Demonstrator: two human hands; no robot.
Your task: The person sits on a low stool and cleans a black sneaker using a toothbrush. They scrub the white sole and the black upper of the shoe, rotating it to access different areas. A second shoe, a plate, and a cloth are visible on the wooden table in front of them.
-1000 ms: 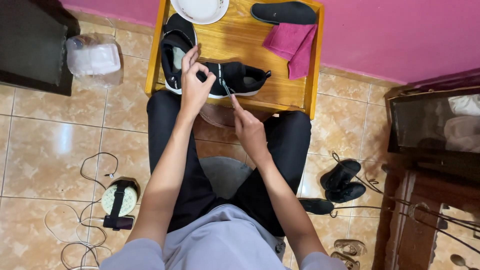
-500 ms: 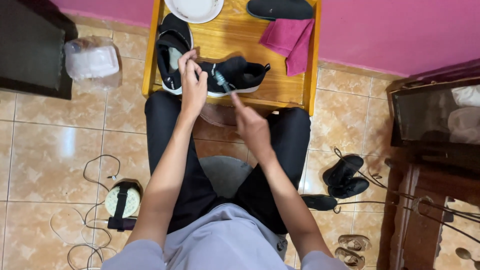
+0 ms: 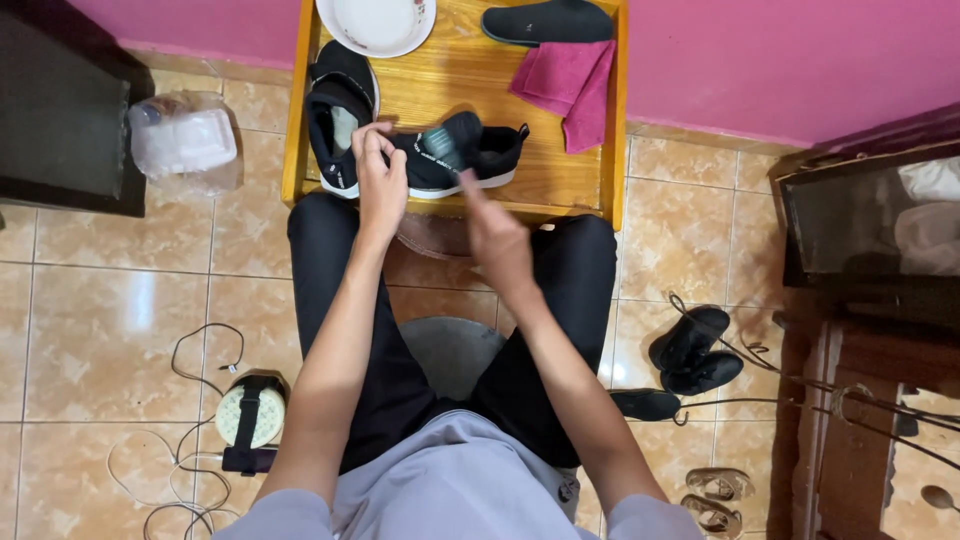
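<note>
Pink wall (image 3: pixel 760 60), glossy beige floor tiles (image 3: pixel 110 330), dark wooden cabinet (image 3: pixel 870 330) at right

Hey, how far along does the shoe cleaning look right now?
Done: one insole lies out on the wooden table, and a pink cloth is set beside it. In hand: the left hand steadies a black shoe lying on its side, while the right hand works a blurred brush over it. Left: the second black shoe sits untouched; how clean either is cannot be told.
</note>
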